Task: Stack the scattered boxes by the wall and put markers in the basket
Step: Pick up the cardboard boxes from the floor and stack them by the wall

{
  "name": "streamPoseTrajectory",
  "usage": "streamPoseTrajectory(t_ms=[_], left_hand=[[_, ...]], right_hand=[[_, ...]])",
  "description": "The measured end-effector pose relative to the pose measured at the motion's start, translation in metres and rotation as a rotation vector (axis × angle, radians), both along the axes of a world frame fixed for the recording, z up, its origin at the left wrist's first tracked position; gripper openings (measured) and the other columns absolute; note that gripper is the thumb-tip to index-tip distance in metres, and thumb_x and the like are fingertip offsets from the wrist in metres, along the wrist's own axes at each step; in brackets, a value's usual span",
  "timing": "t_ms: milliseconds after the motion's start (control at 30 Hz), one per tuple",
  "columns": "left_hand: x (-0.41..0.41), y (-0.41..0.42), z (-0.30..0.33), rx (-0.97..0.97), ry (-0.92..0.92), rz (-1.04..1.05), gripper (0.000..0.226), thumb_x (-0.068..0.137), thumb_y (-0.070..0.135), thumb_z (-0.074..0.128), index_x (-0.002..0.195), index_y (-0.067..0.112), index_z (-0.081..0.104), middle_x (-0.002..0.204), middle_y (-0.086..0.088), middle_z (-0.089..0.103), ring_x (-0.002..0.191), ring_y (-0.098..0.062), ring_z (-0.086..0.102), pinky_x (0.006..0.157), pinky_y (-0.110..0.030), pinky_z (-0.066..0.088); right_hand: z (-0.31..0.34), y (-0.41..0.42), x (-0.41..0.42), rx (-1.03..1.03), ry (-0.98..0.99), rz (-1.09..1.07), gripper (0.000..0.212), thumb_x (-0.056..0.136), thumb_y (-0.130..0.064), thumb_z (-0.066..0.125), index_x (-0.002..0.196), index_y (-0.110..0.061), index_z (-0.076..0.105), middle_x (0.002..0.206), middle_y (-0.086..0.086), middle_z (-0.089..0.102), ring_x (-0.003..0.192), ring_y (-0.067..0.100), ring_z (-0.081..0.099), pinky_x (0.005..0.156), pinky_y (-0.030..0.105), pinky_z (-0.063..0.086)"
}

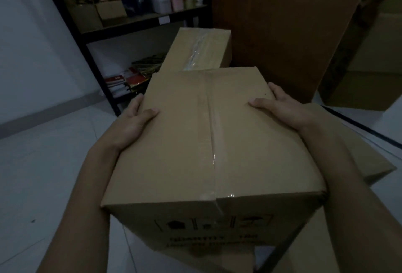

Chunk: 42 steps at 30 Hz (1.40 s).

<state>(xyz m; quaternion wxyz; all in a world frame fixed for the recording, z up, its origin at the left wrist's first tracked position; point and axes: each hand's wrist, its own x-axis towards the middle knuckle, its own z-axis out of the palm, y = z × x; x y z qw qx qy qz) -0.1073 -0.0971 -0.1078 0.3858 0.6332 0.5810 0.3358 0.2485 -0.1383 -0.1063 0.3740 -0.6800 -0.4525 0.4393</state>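
Cardboard, a big taped carton (208,137), rides above the tiled floor, clamped at its sides by left hand (132,124) and right hand (282,107), and should land level, edges squared, on the taped box (195,50) ahead.

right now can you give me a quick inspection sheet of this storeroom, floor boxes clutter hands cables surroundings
surface: pale tiled floor, dim light, a small dark speck at lower left.
job's things: taped cardboard box carried between both hands; second taped box ahead by the shelf; more cardboard partly hidden under and right of the carried box. No markers or basket seen.
clutter: shelf unit holds small boxes, pale containers and stacked packets on the lower level.
hands: left hand and right hand grip opposite sides of the carried box, thumbs on top.
cables: nothing seen.
surroundings: white wall at left, brown wooden panel behind the boxes.
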Motion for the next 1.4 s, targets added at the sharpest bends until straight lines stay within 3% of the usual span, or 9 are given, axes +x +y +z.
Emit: streamPoseTrajectory(t_ms=[133,233,367,467,733,800,967,1100,1400], left_hand=[[0.000,0.004,-0.005,0.031,-0.069,-0.020,0.060,0.097,0.031,0.054,0.152,0.027,0.030,0.140,0.014,0.040,0.111,-0.007,0.050,0.069,-0.002,0.042],[-0.004,0.002,-0.011,-0.064,-0.285,-0.034,0.059,0.098,0.018,0.050,0.153,0.020,0.028,0.147,-0.005,0.046,0.117,-0.022,0.058,0.097,-0.036,0.050],[-0.010,0.001,-0.019,-0.094,-0.389,-0.065,0.057,0.097,0.014,0.046,0.151,0.020,0.031,0.142,-0.008,0.050,0.100,-0.017,0.063,0.074,-0.028,0.052],[-0.009,-0.004,-0.016,-0.098,-0.414,-0.072,0.045,0.096,0.011,0.044,0.139,0.023,0.048,0.128,-0.011,0.059,0.088,-0.016,0.066,0.071,-0.027,0.054],[-0.025,-0.027,0.032,-0.181,-0.409,-0.009,0.045,0.092,0.008,0.047,0.133,0.023,0.053,0.121,-0.010,0.063,0.088,-0.017,0.069,0.066,-0.026,0.056],[-0.034,-0.033,0.057,-0.193,-0.427,0.043,0.045,0.092,0.008,0.048,0.134,0.025,0.053,0.118,-0.005,0.065,0.090,-0.016,0.070,0.070,-0.027,0.057],[-0.068,-0.042,0.135,-0.215,-0.405,0.117,0.051,0.092,0.010,0.048,0.141,0.023,0.047,0.133,-0.010,0.059,0.118,-0.031,0.059,0.092,-0.043,0.049],[-0.099,-0.049,0.217,-0.210,-0.405,0.186,0.047,0.092,0.010,0.048,0.136,0.024,0.052,0.129,-0.009,0.063,0.111,-0.028,0.062,0.091,-0.043,0.048],[-0.167,-0.065,0.368,-0.142,-0.415,0.415,0.051,0.088,0.012,0.055,0.135,0.031,0.052,0.120,0.006,0.066,0.100,-0.011,0.067,0.079,-0.035,0.050]], right_hand=[[-0.006,0.004,0.005,0.006,-0.022,-0.035,0.099,0.069,-0.061,0.073,0.151,-0.043,0.022,0.153,0.000,0.035,0.116,0.022,0.050,0.093,0.042,0.044],[-0.009,0.002,0.004,0.032,-0.011,-0.025,0.096,0.070,-0.060,0.072,0.151,-0.042,0.024,0.149,0.000,0.040,0.111,0.022,0.054,0.088,0.041,0.046],[-0.009,0.000,0.000,0.046,-0.021,-0.038,0.094,0.073,-0.058,0.072,0.152,-0.038,0.025,0.149,0.001,0.041,0.097,0.016,0.055,0.073,0.033,0.044],[-0.006,-0.004,-0.006,0.014,0.047,-0.047,0.096,0.072,-0.054,0.075,0.152,-0.039,0.025,0.147,0.001,0.043,0.110,0.023,0.056,0.090,0.040,0.048],[0.030,-0.014,-0.035,-0.065,0.117,-0.059,0.093,0.072,-0.054,0.076,0.150,-0.044,0.027,0.145,-0.003,0.043,0.097,0.014,0.051,0.070,0.032,0.040],[0.052,-0.012,-0.045,-0.079,0.148,-0.044,0.094,0.072,-0.052,0.078,0.150,-0.044,0.027,0.143,-0.004,0.045,0.092,0.012,0.053,0.070,0.031,0.041],[0.126,0.004,-0.074,-0.134,0.149,0.032,0.097,0.071,-0.050,0.079,0.152,-0.043,0.025,0.148,-0.003,0.042,0.116,0.020,0.053,0.100,0.041,0.044],[0.212,0.021,-0.104,-0.133,0.164,0.103,0.099,0.068,-0.050,0.081,0.151,-0.042,0.027,0.144,-0.005,0.048,0.114,0.018,0.056,0.098,0.039,0.046],[0.372,0.051,-0.173,-0.103,0.144,0.257,0.098,0.071,-0.051,0.079,0.151,-0.043,0.025,0.126,-0.014,0.050,0.085,-0.003,0.051,0.062,0.020,0.039]])
